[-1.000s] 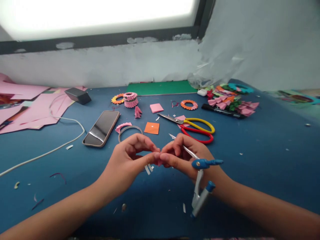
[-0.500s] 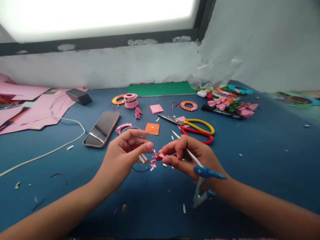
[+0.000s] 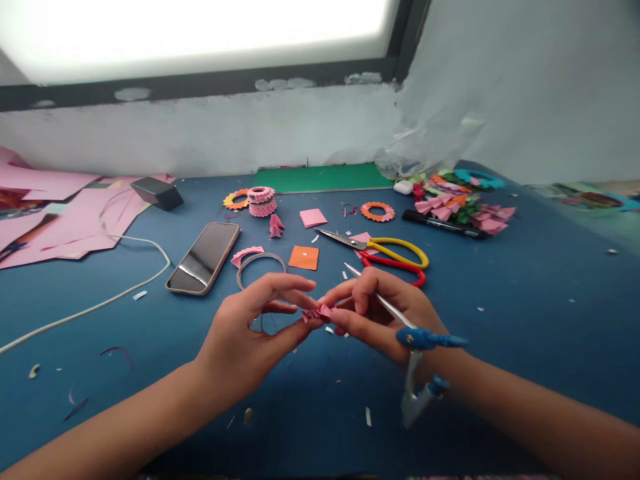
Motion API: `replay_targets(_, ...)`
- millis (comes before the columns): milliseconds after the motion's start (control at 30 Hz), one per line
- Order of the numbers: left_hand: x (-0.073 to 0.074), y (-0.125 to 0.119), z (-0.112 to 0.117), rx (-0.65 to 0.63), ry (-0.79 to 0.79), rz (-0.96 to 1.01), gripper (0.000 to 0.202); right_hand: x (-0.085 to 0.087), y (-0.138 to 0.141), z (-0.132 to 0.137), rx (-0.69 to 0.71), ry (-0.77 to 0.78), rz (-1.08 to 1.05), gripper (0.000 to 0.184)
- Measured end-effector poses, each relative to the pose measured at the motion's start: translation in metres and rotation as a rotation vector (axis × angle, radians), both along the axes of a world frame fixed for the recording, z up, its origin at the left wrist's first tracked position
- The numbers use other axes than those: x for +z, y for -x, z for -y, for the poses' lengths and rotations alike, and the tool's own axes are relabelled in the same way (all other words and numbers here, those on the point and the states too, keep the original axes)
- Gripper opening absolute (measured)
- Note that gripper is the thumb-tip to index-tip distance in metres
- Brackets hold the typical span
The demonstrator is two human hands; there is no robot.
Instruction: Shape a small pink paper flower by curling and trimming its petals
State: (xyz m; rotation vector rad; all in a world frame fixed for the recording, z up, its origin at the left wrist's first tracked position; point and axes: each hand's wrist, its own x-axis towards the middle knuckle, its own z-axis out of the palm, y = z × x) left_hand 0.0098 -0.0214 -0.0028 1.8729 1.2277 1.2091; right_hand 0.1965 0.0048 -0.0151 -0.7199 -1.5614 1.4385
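Between my two hands is a small pleated piece of pink folded paper [image 3: 313,314]. My left hand [image 3: 255,327] pinches its left end between thumb and fingers. At the right end, my right hand [image 3: 385,310] grips it with thumb and forefinger. A drawing compass [image 3: 417,339] with a blue head is also tucked in my right hand, its metal point sticking out up and left. Just beyond my left hand lies a grey ring [image 3: 261,259], partly hidden by the fingers. An orange paper square [image 3: 304,257] lies behind the pink piece.
Scissors [image 3: 395,257] with yellow and red handles lie beyond my right hand. A phone [image 3: 204,259] and a white cable [image 3: 150,267] are at left. Farther back are pink paper rings [image 3: 262,202], an orange ring [image 3: 377,212], a black marker [image 3: 445,225] and folded paper pieces [image 3: 445,205].
My left hand has moved down and right and now pinches the pink folded paper. The white strips at its fingers no longer show. The compass has swung slightly right with my right hand.
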Motion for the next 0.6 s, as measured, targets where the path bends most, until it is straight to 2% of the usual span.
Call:
replay_targets(267, -0.0007, 0.0024, 0.0, -0.025, -0.057, -0.142, 0.021, -0.0014, -0.002, -0.0015, -0.004, -0.037, 0.122, 0.023)
replay_targets(600, 0.0019, -0.0002, 0.0002, -0.053, -0.097, -0.195, 0.015, -0.0072, 0.0, 0.0015, -0.061, -0.358, 0.22, 0.027)
